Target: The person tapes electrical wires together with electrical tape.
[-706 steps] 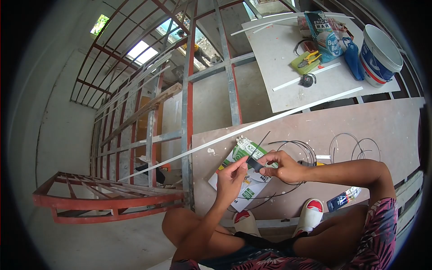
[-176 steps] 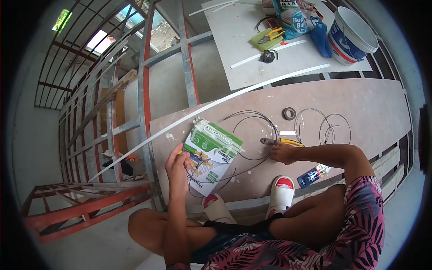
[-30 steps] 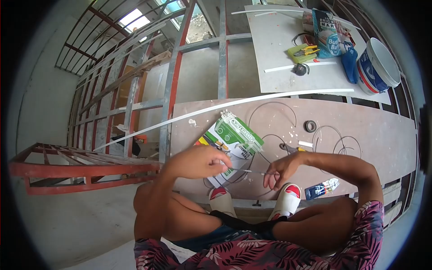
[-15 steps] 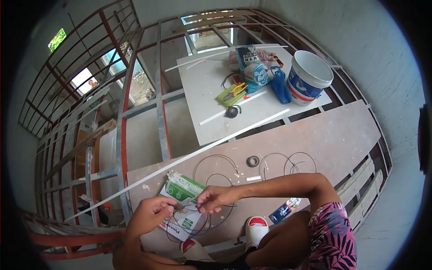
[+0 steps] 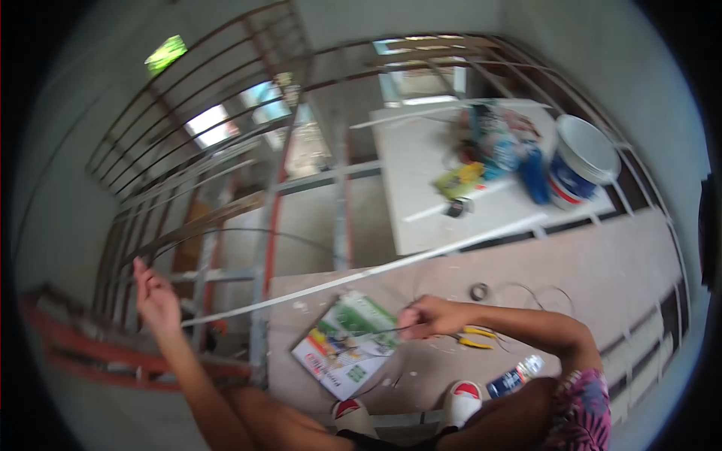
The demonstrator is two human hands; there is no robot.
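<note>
The view is blurred by motion. My left hand (image 5: 153, 295) is stretched far out to the left, pinching one end of a thin dark wire (image 5: 248, 233) that arcs up and over toward the right. My right hand (image 5: 430, 316) is closed on the wire's other end, above a green and white package (image 5: 346, 342) lying on the brown board (image 5: 602, 263). Yellow-handled pliers (image 5: 475, 340) lie just right of my right hand. More loops of wire (image 5: 538, 295) rest on the board.
A small roll of tape (image 5: 479, 291) and a long white strip (image 5: 391, 268) lie on the board. A white panel behind holds a bucket (image 5: 579, 161), bags and tools. Metal frame bars (image 5: 263, 225) and open gaps lie to the left. My sandalled feet (image 5: 459, 398) rest at the board's edge.
My left hand has swung far out to the left, drawing the wire into a long arc. My right hand stays over the package. The camera has turned and the view has blurred.
</note>
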